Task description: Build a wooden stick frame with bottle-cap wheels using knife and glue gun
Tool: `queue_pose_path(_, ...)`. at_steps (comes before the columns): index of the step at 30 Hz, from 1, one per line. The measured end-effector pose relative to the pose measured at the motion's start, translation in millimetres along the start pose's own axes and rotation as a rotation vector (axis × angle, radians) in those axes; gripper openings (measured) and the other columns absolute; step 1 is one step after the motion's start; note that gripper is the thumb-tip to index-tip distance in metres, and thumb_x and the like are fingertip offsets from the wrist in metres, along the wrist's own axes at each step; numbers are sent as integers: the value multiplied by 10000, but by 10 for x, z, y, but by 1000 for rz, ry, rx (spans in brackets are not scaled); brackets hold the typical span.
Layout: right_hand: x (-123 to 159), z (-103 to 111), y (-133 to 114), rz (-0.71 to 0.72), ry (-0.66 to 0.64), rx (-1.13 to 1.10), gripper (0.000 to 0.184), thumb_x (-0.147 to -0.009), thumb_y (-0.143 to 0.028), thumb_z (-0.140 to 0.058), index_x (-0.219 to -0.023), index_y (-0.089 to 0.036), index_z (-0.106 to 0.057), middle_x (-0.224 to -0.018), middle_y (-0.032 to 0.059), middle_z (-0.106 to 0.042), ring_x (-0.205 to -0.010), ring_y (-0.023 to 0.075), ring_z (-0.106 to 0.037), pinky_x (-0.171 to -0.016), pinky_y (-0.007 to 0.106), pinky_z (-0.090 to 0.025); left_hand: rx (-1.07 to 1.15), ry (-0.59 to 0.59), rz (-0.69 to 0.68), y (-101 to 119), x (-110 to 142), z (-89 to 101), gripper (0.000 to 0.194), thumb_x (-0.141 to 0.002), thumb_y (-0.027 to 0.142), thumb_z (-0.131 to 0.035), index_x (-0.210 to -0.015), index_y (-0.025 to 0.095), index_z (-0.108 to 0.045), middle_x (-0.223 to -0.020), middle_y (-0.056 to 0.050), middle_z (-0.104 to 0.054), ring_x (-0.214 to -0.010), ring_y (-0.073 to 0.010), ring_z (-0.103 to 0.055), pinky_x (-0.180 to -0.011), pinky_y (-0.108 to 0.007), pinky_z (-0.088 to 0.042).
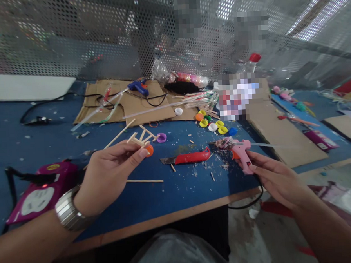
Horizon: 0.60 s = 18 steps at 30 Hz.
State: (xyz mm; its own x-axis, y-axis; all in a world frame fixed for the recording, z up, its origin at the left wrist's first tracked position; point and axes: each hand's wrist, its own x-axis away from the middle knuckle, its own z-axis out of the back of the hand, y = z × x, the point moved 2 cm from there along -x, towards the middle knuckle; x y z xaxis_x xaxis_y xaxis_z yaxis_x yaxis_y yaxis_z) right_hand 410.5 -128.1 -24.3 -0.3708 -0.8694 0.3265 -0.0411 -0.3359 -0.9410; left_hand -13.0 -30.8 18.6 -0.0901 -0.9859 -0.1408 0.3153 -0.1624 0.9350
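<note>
My left hand [110, 174], with a metal watch on its wrist, is closed on a small frame of wooden sticks [142, 138] that has an orange bottle cap [149, 150] on it. A purple cap [161, 138] appears just beyond the frame; whether it is attached I cannot tell. My right hand [279, 179] grips the handle of a pink glue gun [243, 153], its nozzle pointing left, with a clear glue stick out of its back. Between the hands a red utility knife [191, 157] lies on the blue table, blade to the left.
Several coloured bottle caps [220, 124] lie behind the glue gun. Cardboard sheets [153, 105] and a blue glue gun [138, 87] are at the back. A purple power strip [49, 189] sits at the left. Loose wooden sticks [145, 181] and scraps dot the blue table [179, 198].
</note>
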Motion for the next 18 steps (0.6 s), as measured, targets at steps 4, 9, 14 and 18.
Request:
queue_pose_path(4, -56, 155, 60, 94, 52, 204, 809, -646, -590, -1064, -1381, -350, -827, -1512, 36, -790, -1408, 339, -732, -1220, 453, -606, 31, -13, 2, -32, 7, 4, 132, -927, 352, -844, -926, 224, -874, -998, -33, -872, -964, -197, -788, -948, -311, -645)
queue_pose_path(9, -52, 342, 16, 295, 96, 507, 747, -831, -678, -881, -1471, -314, -755, -1453, 114, -806, -1319, 415, -771, -1211, 667, -582, 59, -27, 20, -88, 16, 7, 162, -949, 363, -840, -963, 205, -876, -1037, -45, -862, -1001, -205, -771, -969, -327, -624)
queue_pose_path(14, 107, 46, -405, 662, 125, 805, 405, -1032, -532, -700, -1343, -288, -786, -1277, 124, -829, -1098, 372, -812, -1027, 625, -658, 92, -30, -27, -111, 12, -3, 135, -958, 349, -839, -956, 223, -886, -1007, -32, -853, -966, -185, -755, -948, -315, -599)
queue_pose_path(18, 212, -566, -802, 964, -43, 880, 190, -1065, -295, -700, -1213, -294, -819, -1156, 86, -828, -987, 286, -802, -862, 437, -658, 119, -39, -46, -117, 15, 0, 150, -977, 377, -835, -927, 248, -892, -1008, -34, -849, -976, -194, -762, -970, -334, -588)
